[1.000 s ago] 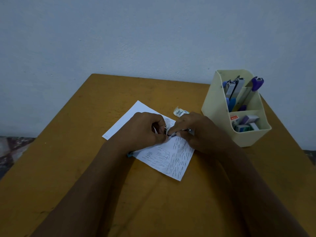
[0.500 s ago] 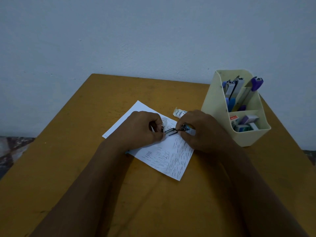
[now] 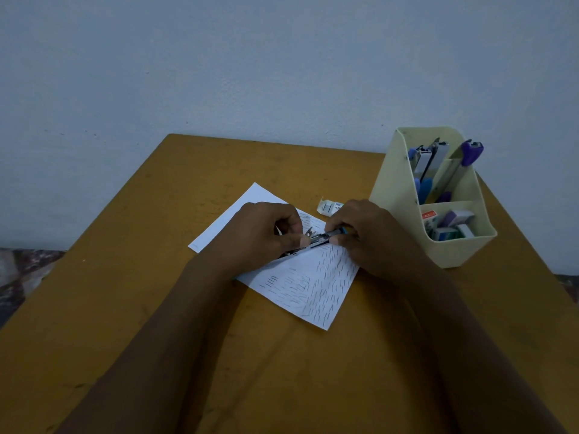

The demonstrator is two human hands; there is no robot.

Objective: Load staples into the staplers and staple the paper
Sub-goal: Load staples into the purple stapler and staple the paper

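1. Your table [image 3: 125, 308] carries everything. One paper [image 3: 307, 292] lies slantwise on it, covered in short dark lines.
2. Right of the paper, apart from it, stands one organizer [image 3: 394, 195]. A blue stapler [image 3: 423, 170] and a purple stapler [image 3: 470, 153] stand in its back compartment. Small boxes [image 3: 451, 227] crowd the front one, too packed to count.
3. Your two hands meet over the paper's far half. Your left hand [image 3: 260, 236] pinches one end of a stapler [image 3: 322, 238], and your right hand [image 3: 372, 236] curls round its blue end.
4. One open box [image 3: 327, 206] lies just beyond the paper's far edge.
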